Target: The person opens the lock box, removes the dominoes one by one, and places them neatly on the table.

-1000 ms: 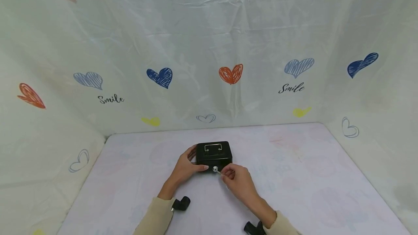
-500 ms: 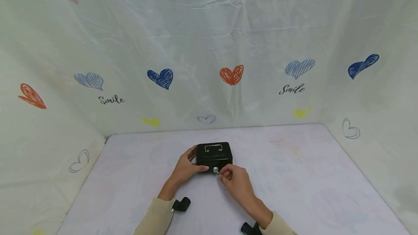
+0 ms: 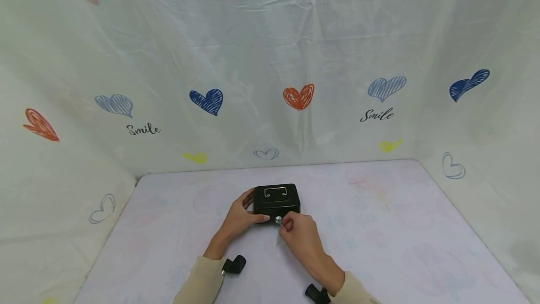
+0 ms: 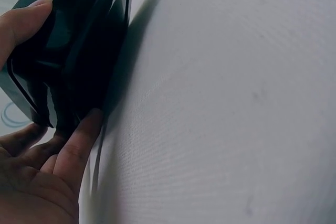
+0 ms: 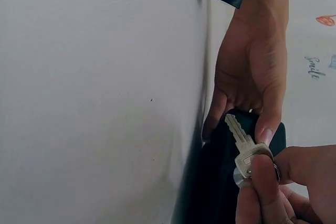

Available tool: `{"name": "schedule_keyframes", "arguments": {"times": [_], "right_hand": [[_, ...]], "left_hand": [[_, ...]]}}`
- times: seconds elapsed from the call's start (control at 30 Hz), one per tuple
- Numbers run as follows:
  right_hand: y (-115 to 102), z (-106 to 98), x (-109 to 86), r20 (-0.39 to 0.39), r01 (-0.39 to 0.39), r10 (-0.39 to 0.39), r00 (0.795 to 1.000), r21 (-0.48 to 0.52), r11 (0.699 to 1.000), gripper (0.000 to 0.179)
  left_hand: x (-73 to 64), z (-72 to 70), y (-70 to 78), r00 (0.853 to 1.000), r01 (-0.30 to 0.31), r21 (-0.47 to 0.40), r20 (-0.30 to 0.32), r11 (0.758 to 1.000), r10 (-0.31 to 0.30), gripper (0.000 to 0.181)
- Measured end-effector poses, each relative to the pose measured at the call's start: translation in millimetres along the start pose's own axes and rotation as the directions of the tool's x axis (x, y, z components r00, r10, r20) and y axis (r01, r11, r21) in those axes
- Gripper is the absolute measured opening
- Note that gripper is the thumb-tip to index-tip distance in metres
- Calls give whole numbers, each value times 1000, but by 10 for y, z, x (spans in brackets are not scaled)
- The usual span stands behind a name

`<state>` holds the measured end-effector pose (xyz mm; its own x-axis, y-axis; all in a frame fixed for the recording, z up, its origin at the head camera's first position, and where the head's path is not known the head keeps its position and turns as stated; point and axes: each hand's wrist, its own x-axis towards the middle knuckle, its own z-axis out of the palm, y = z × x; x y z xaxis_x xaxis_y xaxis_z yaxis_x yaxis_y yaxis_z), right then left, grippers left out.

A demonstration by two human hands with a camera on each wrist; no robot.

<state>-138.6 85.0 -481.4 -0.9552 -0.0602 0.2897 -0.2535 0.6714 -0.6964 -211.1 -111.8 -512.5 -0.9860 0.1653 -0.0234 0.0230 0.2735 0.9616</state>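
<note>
On the pale counter [image 3: 379, 233], the left hand [image 3: 239, 216] grips the black box [image 3: 276, 205] at its left side, best held firm, while the right hand [image 3: 301, 236] pinches a key [image 5: 250, 156] by the box's lock [image 3: 278, 219], best guided gently.

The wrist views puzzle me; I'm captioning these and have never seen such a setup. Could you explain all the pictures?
There is no machine here, only a person's bare hands. The wide picture comes from a camera worn on the head; the two tilted close-ups come from cameras on the left and right wrists. On the pale table sits a black box with a round silver lock on its front. The left hand grips the box's left side. Beside the lock, the right hand holds a metal key in its fingers, the toothed end showing.
</note>
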Motion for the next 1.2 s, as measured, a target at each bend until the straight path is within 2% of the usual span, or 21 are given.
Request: {"name": "schedule_keyframes", "arguments": {"times": [0.3,0.5,0.77,0.9,1.03,1.2], "right_hand": [[-126,12,31,57,-30,32,998,-34,999,16],[-191,33,57,47,1,2,999,-69,998,18],[-137,79,56,33,11,-9,999,-66,998,17],[-99,90,37,11,42,-41,999,-187,982,18],[-66,92,1,-11,56,-64,998,-337,940,23],[-42,88,-57,-25,94,-115,993,-408,908,23]], "left_hand": [[-20,-5,2,1000,0,-1,-4,1000,0,99],[-26,-4,-1,1000,-1,-8,-4,1000,1,99],[-14,-3,3,1000,-13,-12,9,1000,13,99],[-6,-6,6,1000,-23,-14,13,1000,23,99],[-7,-5,5,999,-27,-23,18,999,28,99],[-17,-7,-4,999,-33,-20,20,999,34,99]]}}
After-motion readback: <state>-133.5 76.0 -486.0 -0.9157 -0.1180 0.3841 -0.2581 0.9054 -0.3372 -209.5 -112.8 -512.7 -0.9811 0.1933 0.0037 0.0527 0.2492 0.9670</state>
